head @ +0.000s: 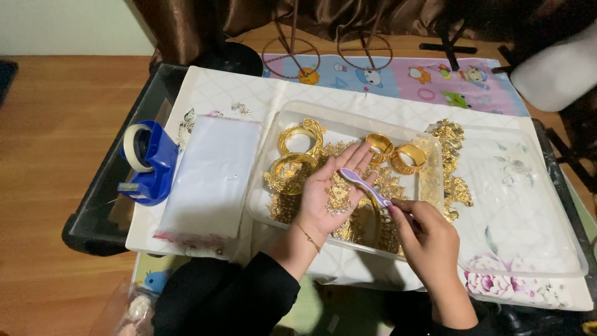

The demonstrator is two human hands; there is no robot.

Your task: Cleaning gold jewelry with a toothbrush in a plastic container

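Over the clear plastic tray (273, 205), left hand (329, 190) palm up and flat, fingers loosely spread, cradling a small gold ornament (339, 196) rather than clenching it. Just right of that palm, right hand (426, 239) pinched shut on the handle of a purple-and-white brush (367, 186), bristle head lying across the ornament near the left fingers. Best kept low above the tray, so anything slipping off the palm drops back among the gold pieces and not onto the cloth. Short, light strokes along the ornament look wiser than hard scrubbing, since the filigree seems thin and easily bent. Worth cupping the left palm slightly to stop the piece sliding under the bristles. Inside the tray, beyond the palm, gold bangles (301, 138) and two more (398, 152) near the far wall; a heap of gold ornaments (451, 168) at the tray's right end. Left of the tray, a stack of clear plastic bags (211, 177), and farther left a blue tape dispenser (149, 163), both well apart from the hands.
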